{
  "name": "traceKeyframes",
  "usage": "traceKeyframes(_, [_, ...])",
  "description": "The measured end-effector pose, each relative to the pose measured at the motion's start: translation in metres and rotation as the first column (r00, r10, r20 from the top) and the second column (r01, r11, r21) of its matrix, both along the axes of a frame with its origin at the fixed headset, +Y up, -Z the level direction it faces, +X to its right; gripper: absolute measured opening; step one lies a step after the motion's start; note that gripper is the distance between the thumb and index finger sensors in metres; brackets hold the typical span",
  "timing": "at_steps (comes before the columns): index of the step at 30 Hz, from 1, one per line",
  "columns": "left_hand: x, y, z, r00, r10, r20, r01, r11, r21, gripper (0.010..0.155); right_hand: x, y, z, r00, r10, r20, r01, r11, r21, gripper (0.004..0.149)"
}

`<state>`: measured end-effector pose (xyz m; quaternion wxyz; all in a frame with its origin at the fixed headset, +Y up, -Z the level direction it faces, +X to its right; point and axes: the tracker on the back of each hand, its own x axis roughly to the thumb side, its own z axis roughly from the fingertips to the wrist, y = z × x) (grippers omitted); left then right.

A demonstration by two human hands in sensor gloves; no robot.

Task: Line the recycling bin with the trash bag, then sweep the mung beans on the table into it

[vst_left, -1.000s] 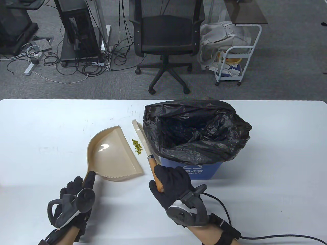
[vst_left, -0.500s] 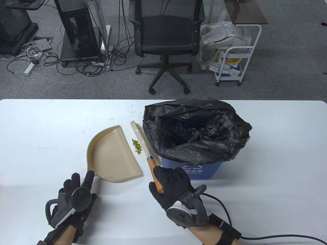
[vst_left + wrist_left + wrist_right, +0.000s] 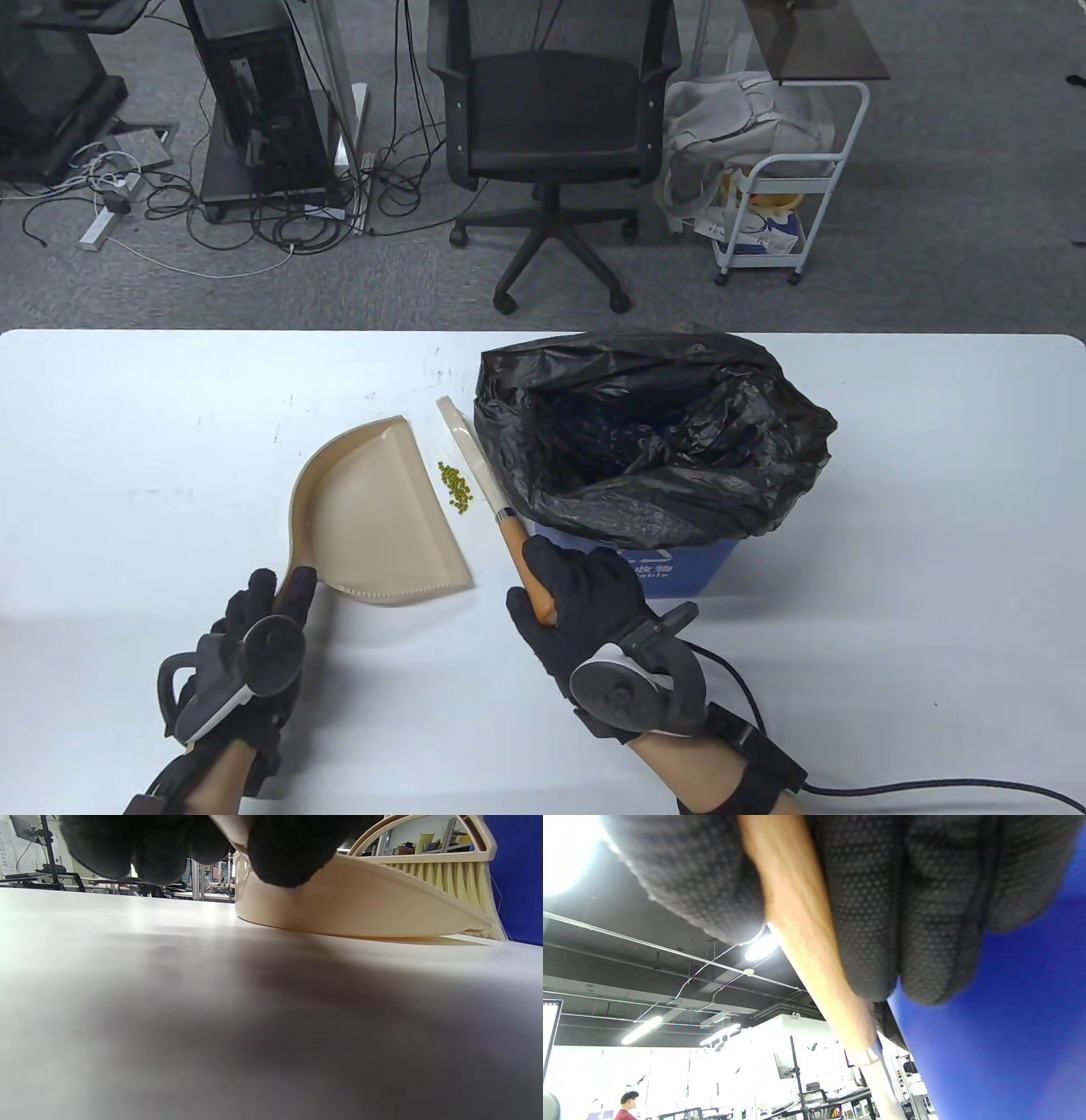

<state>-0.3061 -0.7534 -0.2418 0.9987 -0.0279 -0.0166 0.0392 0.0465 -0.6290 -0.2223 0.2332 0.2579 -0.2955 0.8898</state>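
Note:
A small heap of green mung beans lies on the white table between the beige dustpan and the brush. My left hand grips the dustpan's handle at its near end; in the left wrist view the gloved fingers curl over the dustpan. My right hand holds the brush's wooden handle, with the bristle head standing on the table against the bag. The blue recycling bin stands lined with a black trash bag.
An office chair and a white cart stand beyond the table's far edge. A black cable trails from my right wrist across the near right of the table.
My left hand opened briefly off the dustpan handle, then closed round it again. My right hand shifted slightly right and away with the brush, whose head swung a little.

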Motion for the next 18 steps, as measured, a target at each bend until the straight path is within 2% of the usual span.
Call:
traceKeyframes(9, [0.001,0.001,-0.001,1.000,0.001,-0.009,-0.001,1.000,-0.003,0.071,-0.001,0.001,-0.008,0.996,-0.046,-0.070,0.039,0.995,-0.092,0.057])
traceKeyframes(18, [0.010,0.004,-0.001,1.000,0.011,-0.005,-0.012,1.000,-0.009,0.071,-0.002,-0.003,-0.015,0.981,-0.025,-0.191,0.006,0.995,-0.101,0.056])
